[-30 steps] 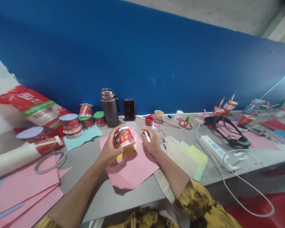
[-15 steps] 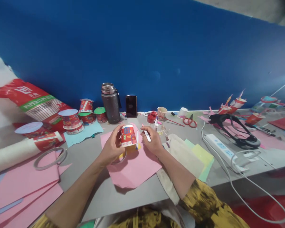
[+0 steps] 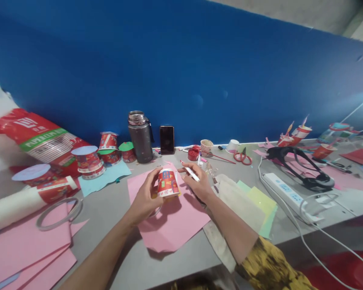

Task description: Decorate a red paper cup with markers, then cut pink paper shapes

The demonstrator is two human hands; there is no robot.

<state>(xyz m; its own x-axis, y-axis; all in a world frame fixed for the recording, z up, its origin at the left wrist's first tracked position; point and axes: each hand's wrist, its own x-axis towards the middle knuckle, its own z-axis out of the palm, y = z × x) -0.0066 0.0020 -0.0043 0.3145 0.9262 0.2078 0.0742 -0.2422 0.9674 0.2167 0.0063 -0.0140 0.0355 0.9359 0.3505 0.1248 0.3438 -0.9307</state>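
Note:
My left hand (image 3: 147, 196) grips a red patterned paper cup (image 3: 167, 183), its white rim facing down toward me. The cup is held above a sheet of pink paper (image 3: 172, 229) on the table. Between the fingers of my right hand (image 3: 200, 183) is a white marker pen (image 3: 192, 174), just right of the cup and apart from it. Under the cup a bit of yellow shows, and part of a ring-shaped roll lies beneath my left hand, mostly hidden.
Along the blue wall stand a grey thermos (image 3: 140, 139), a phone (image 3: 167, 139) and red-handled scissors (image 3: 242, 157). Decorated cups (image 3: 86, 159) and a sleeve of paper cups (image 3: 27, 201) are on the left. Rightward lie a cloth (image 3: 238, 199), a power strip (image 3: 286, 193) and a black head strap (image 3: 302, 169).
The cup has turned in my left hand and shifted slightly right and down in view. My right hand still holds the marker, now a little further right. The camera view has tilted slightly.

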